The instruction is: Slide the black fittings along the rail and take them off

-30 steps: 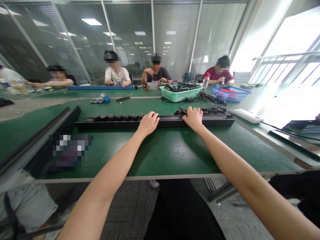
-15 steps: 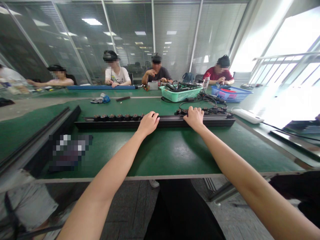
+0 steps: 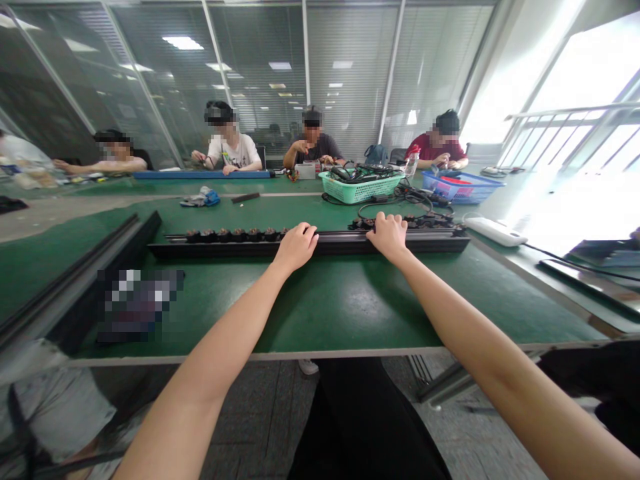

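A long black rail [image 3: 225, 251] lies across the green table in front of me. My left hand [image 3: 297, 248] is closed over it near the middle, fingers curled over the far side. Farther right, my right hand [image 3: 390, 235] grips the same rail, its knuckles up and fingertips partly hidden. A row of small dark round parts with brownish tops [image 3: 239, 235] sits along the rail's far side, left of my left hand. More dark parts and a loop of cable [image 3: 430, 220] lie behind the rail beside my right hand.
Another long black bar [image 3: 107, 280] runs along the left, beside a blurred-out dark item [image 3: 143, 307]. Beyond are a green basket [image 3: 360, 189] of cables, a blue basket [image 3: 465, 192], a blue-grey cloth [image 3: 200, 198] and a white power strip [image 3: 495, 231]. Several people sit opposite.
My hands and the rail stay where they were. Across the table, the person in the white shirt has raised one hand off to the left.
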Action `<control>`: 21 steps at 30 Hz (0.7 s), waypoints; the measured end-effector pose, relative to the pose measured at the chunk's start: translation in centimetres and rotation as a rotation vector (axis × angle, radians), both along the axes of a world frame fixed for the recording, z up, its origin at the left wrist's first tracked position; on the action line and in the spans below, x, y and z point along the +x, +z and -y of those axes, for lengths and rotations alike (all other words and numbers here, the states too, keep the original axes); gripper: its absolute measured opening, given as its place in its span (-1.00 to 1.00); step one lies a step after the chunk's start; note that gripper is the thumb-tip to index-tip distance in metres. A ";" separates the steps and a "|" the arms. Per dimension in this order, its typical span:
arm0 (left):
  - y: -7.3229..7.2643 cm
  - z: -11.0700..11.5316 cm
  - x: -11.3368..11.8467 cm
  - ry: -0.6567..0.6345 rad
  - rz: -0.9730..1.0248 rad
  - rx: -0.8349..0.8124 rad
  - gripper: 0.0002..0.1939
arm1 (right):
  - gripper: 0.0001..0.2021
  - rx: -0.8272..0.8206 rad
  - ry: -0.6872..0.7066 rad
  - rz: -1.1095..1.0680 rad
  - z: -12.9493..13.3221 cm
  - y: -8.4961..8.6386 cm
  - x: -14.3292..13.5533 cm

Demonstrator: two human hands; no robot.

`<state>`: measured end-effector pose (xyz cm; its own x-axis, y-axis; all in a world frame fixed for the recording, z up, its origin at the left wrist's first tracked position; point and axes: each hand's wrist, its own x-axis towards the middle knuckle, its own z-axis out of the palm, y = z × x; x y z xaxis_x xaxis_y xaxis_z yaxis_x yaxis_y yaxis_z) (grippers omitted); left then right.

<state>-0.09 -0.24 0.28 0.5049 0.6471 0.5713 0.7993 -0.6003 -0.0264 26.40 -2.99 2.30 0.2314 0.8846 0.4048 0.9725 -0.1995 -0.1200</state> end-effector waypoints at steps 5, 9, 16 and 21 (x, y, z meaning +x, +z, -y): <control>-0.1 -0.1 0.0 -0.005 0.013 0.006 -0.64 | -0.66 0.008 0.000 -0.003 0.0 0.0 0.0; -0.1 -0.1 0.0 0.000 0.006 0.008 -0.63 | -0.65 0.001 -0.006 -0.006 0.0 0.1 0.0; 0.0 -0.1 0.1 -0.008 0.009 0.000 -0.63 | -0.65 0.000 -0.010 -0.008 0.2 0.1 0.0; -0.1 -0.1 0.0 -0.009 0.010 0.009 -0.64 | -0.65 0.001 -0.020 -0.003 0.0 0.1 0.1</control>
<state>-0.09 -0.17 0.20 0.5046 0.6377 0.5820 0.7942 -0.6072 -0.0233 26.55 -3.04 2.38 0.2505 0.8793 0.4051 0.9679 -0.2189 -0.1234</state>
